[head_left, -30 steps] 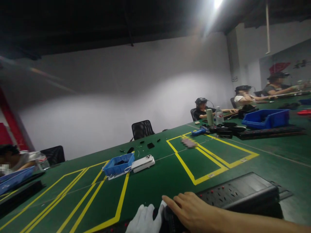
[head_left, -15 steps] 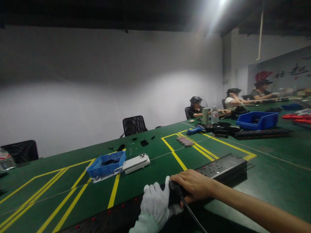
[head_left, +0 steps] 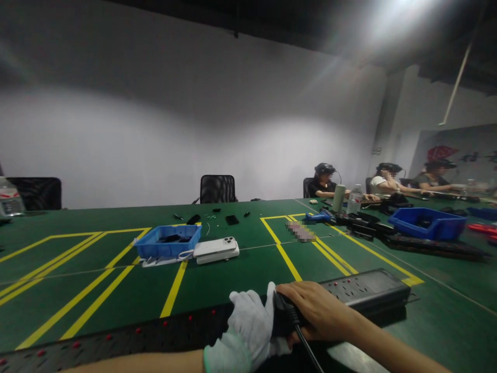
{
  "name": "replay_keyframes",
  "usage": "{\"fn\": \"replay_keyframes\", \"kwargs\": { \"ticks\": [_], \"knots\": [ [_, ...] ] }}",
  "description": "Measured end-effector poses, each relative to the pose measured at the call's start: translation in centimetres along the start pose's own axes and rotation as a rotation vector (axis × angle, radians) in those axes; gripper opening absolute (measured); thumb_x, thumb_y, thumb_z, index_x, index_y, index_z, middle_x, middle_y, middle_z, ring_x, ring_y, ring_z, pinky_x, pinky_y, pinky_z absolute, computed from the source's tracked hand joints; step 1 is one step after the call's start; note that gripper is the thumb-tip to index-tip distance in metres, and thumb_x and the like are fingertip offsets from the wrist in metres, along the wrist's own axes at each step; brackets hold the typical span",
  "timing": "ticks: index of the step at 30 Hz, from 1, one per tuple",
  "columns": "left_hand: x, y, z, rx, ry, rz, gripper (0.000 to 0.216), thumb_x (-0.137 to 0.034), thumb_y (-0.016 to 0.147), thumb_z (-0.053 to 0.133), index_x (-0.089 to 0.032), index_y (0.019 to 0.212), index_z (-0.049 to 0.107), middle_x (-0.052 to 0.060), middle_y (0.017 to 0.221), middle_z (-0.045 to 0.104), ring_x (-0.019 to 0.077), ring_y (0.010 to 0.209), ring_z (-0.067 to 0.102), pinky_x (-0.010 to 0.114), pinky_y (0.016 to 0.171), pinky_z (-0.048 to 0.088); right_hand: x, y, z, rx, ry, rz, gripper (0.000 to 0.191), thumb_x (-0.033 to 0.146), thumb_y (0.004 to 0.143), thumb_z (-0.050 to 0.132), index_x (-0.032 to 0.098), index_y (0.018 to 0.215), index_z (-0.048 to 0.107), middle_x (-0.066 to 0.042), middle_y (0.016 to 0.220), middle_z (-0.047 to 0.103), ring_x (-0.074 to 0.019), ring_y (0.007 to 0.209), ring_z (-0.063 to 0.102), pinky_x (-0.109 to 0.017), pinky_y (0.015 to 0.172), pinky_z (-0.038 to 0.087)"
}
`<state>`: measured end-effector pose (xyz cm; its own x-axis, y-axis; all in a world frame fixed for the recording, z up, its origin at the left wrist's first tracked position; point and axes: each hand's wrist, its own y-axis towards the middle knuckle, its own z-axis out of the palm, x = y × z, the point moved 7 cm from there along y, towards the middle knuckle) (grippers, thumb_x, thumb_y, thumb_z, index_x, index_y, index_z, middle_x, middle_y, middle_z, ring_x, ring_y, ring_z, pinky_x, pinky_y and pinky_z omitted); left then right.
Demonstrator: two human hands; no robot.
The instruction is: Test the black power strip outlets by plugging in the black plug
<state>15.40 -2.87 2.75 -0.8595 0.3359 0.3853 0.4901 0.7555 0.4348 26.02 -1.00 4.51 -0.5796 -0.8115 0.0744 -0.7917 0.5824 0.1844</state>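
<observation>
A long black power strip (head_left: 363, 291) with red switches runs across the near edge of the table, on both sides of my hands. In a white knitted glove, my left hand (head_left: 252, 318) is closed round the middle of the strip, thumb pointing up. My bare right hand (head_left: 318, 308) grips a black plug (head_left: 284, 306) at the strip, right beside the gloved thumb. From that plug a black cable (head_left: 306, 347) drops toward me. My fingers hide the plug's prongs, so how deep it sits in a socket cannot be told.
Beyond the strip are a blue tray (head_left: 169, 243) and a white phone (head_left: 216, 249) on a white box. Yellow tape lines mark the green table (head_left: 240, 280). At right stand a blue bin (head_left: 427, 224), a green can (head_left: 338, 199) and a bottle (head_left: 354, 199); several people sit behind.
The view has tilted and shifted, showing more of the strip's left end and my left forearm. Both hands keep the same grip on strip and plug.
</observation>
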Motion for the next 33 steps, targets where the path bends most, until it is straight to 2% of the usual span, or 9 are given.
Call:
{"fn": "replay_keyframes", "kwargs": {
  "ticks": [5, 9, 13, 18, 24, 26, 29, 33],
  "knots": [
    [0.3, -0.9, -0.2, -0.107, -0.077, -0.005, 0.082, -0.073, 0.077, 0.031, -0.012, 0.127, 0.051, 0.013, 0.074, 0.056, 0.0238, 0.064, 0.05, 0.044, 0.063, 0.041, -0.1, 0.1, 0.3, 0.016, -0.005, -0.009, 0.075, 0.059, 0.073, 0.06, 0.016, 0.129, 0.035, -0.014, 0.115, 0.057, -0.0274, 0.104, 0.055, -0.038, 0.089, 0.041],
    [0.4, -1.4, -0.2, -0.13, -0.117, -0.007, 0.075, -0.07, 0.08, 0.028, -0.014, 0.122, 0.055, 0.012, 0.078, 0.055, 0.0243, 0.072, 0.051, 0.045, 0.07, 0.042, -0.1, 0.2, 0.4, 0.012, 0.001, -0.01, 0.077, 0.063, 0.074, 0.057, 0.015, 0.13, 0.034, -0.015, 0.116, 0.056, -0.0273, 0.104, 0.055, -0.039, 0.09, 0.041],
    [0.6, -1.6, 0.0, -0.127, -0.15, 0.008, 0.072, -0.067, 0.082, 0.028, -0.015, 0.128, 0.049, 0.012, 0.081, 0.055, 0.0247, 0.074, 0.051, 0.043, 0.068, 0.043, -0.1, 0.3, 0.3, 0.005, 0.021, -0.009, 0.079, 0.063, 0.073, 0.058, 0.016, 0.131, 0.032, -0.014, 0.117, 0.056, -0.0261, 0.105, 0.055, -0.039, 0.091, 0.042],
    [0.9, -1.9, 0.1, -0.129, -0.169, 0.024, 0.068, -0.065, 0.083, 0.033, -0.017, 0.129, 0.048, 0.011, 0.085, 0.056, 0.0254, 0.079, 0.052, 0.046, 0.074, 0.044, -0.4, -0.1, 0.6, -0.067, -0.018, 0.044, 0.091, 0.061, 0.069, 0.063, 0.015, 0.136, 0.023, -0.016, 0.12, 0.054, -0.0265, 0.109, 0.053, -0.04, 0.094, 0.041],
    [1.1, -2.3, 0.0, -0.146, -0.208, -0.026, 0.07, -0.066, 0.082, 0.034, -0.02, 0.133, 0.042, 0.014, 0.095, 0.056, 0.0292, 0.09, 0.053, 0.048, 0.081, 0.043, -0.3, -1.0, 1.6, -0.174, -0.183, 0.047, 0.099, 0.066, 0.073, 0.054, 0.006, 0.141, 0.014, -0.021, 0.123, 0.052, -0.0311, 0.115, 0.048, -0.045, 0.093, 0.043],
    [1.1, -2.4, 0.1, -0.141, -0.197, -0.035, 0.069, -0.065, 0.082, 0.035, -0.022, 0.135, 0.039, 0.013, 0.096, 0.056, 0.0296, 0.093, 0.053, 0.048, 0.082, 0.043, -0.1, -1.2, 1.6, -0.205, -0.223, 0.021, 0.094, 0.065, 0.077, 0.051, 0.004, 0.14, 0.017, -0.022, 0.125, 0.051, -0.0311, 0.118, 0.047, -0.045, 0.095, 0.043],
    [1.1, -2.3, 0.2, -0.14, -0.137, -0.024, 0.067, -0.065, 0.083, 0.032, -0.023, 0.135, 0.04, 0.013, 0.098, 0.057, 0.0299, 0.094, 0.053, 0.047, 0.082, 0.044, 0.3, -1.4, 1.5, -0.239, -0.282, -0.025, 0.084, 0.063, 0.079, 0.048, 0.003, 0.135, 0.03, -0.022, 0.126, 0.051, -0.0303, 0.12, 0.045, -0.044, 0.098, 0.042],
    [0.8, -1.9, -0.5, -0.201, -0.057, 0.04, 0.066, -0.063, 0.085, 0.031, -0.017, 0.129, 0.047, 0.014, 0.09, 0.059, 0.0284, 0.084, 0.057, 0.047, 0.077, 0.046, 0.7, -1.8, 1.3, -0.331, -0.39, -0.078, 0.071, 0.06, 0.081, 0.048, 0.002, 0.123, 0.047, -0.022, 0.126, 0.052, -0.0293, 0.121, 0.046, -0.042, 0.097, 0.044]
  ]
}}
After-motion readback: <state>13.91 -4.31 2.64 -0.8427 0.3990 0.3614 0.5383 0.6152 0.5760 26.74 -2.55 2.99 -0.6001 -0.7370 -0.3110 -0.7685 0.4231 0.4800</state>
